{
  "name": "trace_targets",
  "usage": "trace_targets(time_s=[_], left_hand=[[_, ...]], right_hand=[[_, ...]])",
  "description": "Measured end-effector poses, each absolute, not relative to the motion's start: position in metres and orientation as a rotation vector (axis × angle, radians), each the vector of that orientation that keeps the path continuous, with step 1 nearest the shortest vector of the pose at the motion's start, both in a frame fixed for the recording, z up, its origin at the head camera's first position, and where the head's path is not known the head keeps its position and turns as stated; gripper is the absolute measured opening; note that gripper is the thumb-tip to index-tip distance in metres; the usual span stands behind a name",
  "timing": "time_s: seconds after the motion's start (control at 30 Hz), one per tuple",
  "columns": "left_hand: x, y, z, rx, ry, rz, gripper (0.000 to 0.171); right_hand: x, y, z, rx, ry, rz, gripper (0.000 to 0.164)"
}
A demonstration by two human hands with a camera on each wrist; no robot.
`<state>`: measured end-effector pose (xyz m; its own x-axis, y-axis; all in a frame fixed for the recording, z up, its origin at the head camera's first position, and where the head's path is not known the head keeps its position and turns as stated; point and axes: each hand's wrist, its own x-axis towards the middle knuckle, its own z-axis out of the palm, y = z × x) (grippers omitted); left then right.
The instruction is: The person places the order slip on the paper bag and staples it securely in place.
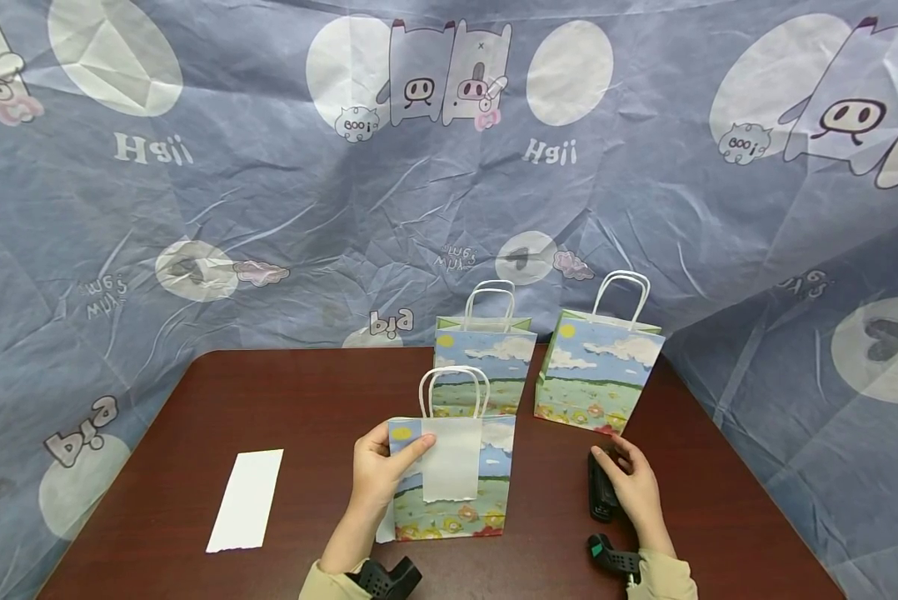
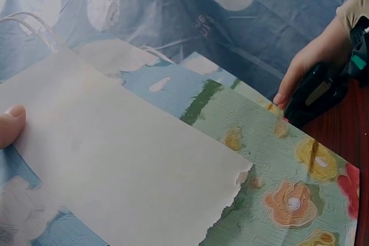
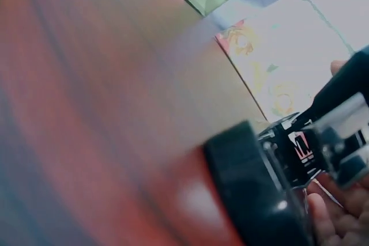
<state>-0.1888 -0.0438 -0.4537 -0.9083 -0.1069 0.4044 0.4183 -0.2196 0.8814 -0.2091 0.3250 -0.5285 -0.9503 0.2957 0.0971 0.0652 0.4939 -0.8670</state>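
Note:
My left hand point(image 1: 377, 475) pinches the upper left edge of a small paper bag point(image 1: 452, 518) printed with a sky and flower meadow. The thumb presses a white paper slip point(image 1: 452, 458) against the bag's front, its torn edge downward. White twisted handles point(image 1: 484, 387) stand up from the bag's top. To the right, my right hand point(image 1: 635, 487) holds a black stapler point(image 1: 601, 492) at the table. In the right wrist view the stapler point(image 3: 248, 182) shows its metal parts, with fingers point(image 3: 340, 223) curled beside it; its far part leaves the frame.
Two matching paper bags stand behind, one at the back middle point(image 1: 494, 354) and one at the back right point(image 1: 599, 367). Another white paper slip point(image 1: 246, 500) lies on the left of the brown table point(image 1: 321, 392). A patterned blue cloth point(image 1: 269, 183) hangs behind.

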Motion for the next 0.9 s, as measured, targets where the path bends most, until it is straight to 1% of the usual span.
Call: trace_targets(time_s=[0.1,0.27,0.63,0.77,0.9], left_hand=[[-0.189,-0.044,-0.454,-0.366,-1.706,-2.194,0.017],[-0.189,-0.043,-0.454,-0.367,-1.708,-2.194,0.016],[-0.189,-0.043,-0.454,-0.378,-1.7,-2.184,0.016],[-0.188,-0.043,-0.454,-0.385,-1.702,-2.182,0.016],[-0.188,-0.043,-0.454,-0.382,-1.702,-2.181,0.015]], right_hand=[[-0.209,0.327,-0.527,-0.301,-2.603,1.368,0.067],[-0.209,0.327,-0.526,-0.296,-2.646,1.305,0.063],[-0.21,0.321,-0.526,-0.34,-2.494,1.402,0.059],[-0.209,0.318,-0.527,-0.28,-2.359,1.523,0.053],[-0.209,0.315,-0.529,-0.146,-2.226,1.67,0.049]])
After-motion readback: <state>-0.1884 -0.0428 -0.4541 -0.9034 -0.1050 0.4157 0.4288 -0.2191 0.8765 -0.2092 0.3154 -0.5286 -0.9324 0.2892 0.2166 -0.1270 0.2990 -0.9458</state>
